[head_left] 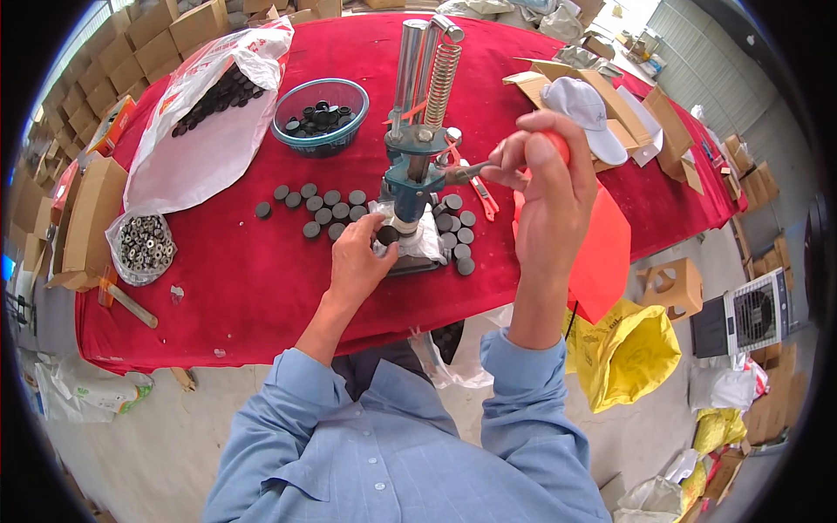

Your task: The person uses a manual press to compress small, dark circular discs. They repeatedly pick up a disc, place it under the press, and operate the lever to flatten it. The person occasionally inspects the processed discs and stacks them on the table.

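Pinching a dark disc [387, 234] under the press ram [406, 209] with my left fingers [377, 247]; my right hand [545, 187], farther right, grips the red-knobbed lever [488, 167].

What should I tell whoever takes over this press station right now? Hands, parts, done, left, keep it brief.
Left hand: fingertips hold a dark disc at the base of the hand press, under the ram.
Right hand: closed on the red-knobbed lever, raised.
Parts: loose discs lie left of the press, another group to its right on the red table. More sit in the blue basket and the white bag; a small bag of metal rings lies at far left.
Done: I cannot tell which discs are pressed.
Left: likely the disc under the ram, lever not yet down.
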